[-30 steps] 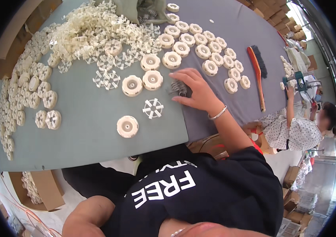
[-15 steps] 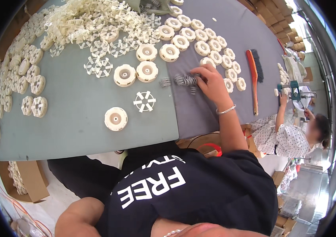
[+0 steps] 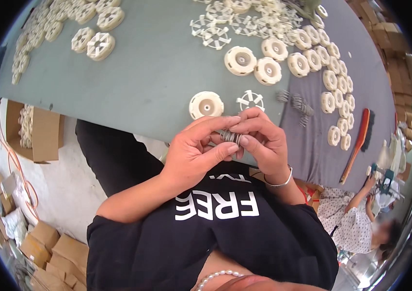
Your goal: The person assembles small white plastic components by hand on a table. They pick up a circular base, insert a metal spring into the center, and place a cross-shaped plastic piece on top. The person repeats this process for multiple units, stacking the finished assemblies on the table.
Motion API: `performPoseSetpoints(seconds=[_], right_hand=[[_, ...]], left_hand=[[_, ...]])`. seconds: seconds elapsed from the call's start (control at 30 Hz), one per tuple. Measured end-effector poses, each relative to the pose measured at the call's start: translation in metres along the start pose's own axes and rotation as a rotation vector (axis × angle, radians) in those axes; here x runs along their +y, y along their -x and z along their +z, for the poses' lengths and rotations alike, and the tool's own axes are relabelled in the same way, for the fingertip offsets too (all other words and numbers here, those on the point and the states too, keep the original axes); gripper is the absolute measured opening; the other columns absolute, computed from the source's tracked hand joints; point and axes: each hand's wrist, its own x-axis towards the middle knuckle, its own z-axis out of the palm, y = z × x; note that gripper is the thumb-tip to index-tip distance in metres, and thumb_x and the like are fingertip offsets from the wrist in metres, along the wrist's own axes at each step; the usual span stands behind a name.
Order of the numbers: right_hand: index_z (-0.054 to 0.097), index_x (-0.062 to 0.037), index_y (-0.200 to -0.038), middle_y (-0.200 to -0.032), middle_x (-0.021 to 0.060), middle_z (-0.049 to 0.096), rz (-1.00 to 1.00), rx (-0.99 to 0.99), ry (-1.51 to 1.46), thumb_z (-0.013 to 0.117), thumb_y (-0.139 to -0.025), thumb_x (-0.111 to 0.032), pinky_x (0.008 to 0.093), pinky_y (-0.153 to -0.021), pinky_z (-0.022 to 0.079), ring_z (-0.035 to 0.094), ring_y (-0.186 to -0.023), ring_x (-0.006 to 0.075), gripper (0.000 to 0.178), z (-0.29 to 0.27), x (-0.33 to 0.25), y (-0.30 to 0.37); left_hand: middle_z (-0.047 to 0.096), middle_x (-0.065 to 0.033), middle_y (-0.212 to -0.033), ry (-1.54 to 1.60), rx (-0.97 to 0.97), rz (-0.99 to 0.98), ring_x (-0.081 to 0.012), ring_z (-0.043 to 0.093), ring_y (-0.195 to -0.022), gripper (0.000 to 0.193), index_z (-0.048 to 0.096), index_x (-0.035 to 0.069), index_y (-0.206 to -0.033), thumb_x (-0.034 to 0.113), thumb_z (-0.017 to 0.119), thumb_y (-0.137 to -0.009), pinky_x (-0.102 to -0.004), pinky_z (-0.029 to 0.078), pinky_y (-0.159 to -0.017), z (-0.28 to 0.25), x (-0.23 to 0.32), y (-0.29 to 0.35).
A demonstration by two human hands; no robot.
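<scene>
Both of my hands are close together over the table's front edge. A grey metal coil spring [image 3: 229,136] is pinched between the fingers of my left hand [image 3: 197,148] and my right hand [image 3: 263,140]. Just beyond them lies a round cream plastic housing [image 3: 206,105] with a hole at its centre. Beside it, a white spoked plastic ring [image 3: 251,101] is partly hidden by my right fingers. To the right, several loose coil springs [image 3: 300,104] lie in a small group. A few more cream housings [image 3: 240,60] sit farther back.
A heap of white spoked rings [image 3: 264,19] covers the far part of the table, with rows of cream housings [image 3: 329,80] to the right. A red-handled brush [image 3: 357,145] lies beyond. At left, a cardboard box [image 3: 46,133] stands below the table; at right, another person [image 3: 351,218] works.
My right hand has come back from the springs toward my body with one spring. My left hand has come up to meet it, and the head view has shifted left.
</scene>
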Motion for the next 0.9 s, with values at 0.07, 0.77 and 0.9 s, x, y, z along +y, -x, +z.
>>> performPoseSetpoints(seconds=[0.07,0.77,0.9], right_hand=[[0.073,0.0060,-0.121,-0.124,0.0123,0.060,-0.036,0.003,-0.019,0.067,-0.100,0.008,0.0276,-0.079,0.063,0.071,-0.097,0.0159,0.022,0.005,0.005,-0.003],[0.075,-0.0113,-0.123,-0.111,0.0071,0.071,-0.389,-0.236,1.087,0.084,-0.084,-0.005,0.0348,-0.071,0.058,0.070,-0.085,0.0270,0.040,0.004,-0.005,-0.073],[0.076,-0.0099,-0.121,-0.111,0.0073,0.071,-0.501,-0.108,1.123,0.085,-0.084,-0.007,0.0354,-0.071,0.058,0.070,-0.086,0.0245,0.038,0.004,-0.015,-0.069]], left_hand=[[0.066,-0.0079,-0.131,-0.170,0.060,0.111,-0.0150,0.074,-0.102,0.044,0.066,0.000,-0.143,-0.001,0.074,-0.100,-0.0292,0.065,-0.086,-0.005,-0.003,0.002],[0.071,-0.0087,-0.102,0.103,-0.053,-0.390,-0.0170,0.074,-0.080,0.026,0.069,-0.001,-0.116,0.021,0.061,-0.105,-0.0281,0.064,-0.065,-0.060,0.021,0.012],[0.069,-0.0062,-0.112,0.082,0.075,-0.163,-0.0164,0.069,-0.097,0.026,0.069,0.000,-0.120,0.018,0.059,-0.105,-0.0315,0.066,-0.068,-0.068,0.023,0.007]])
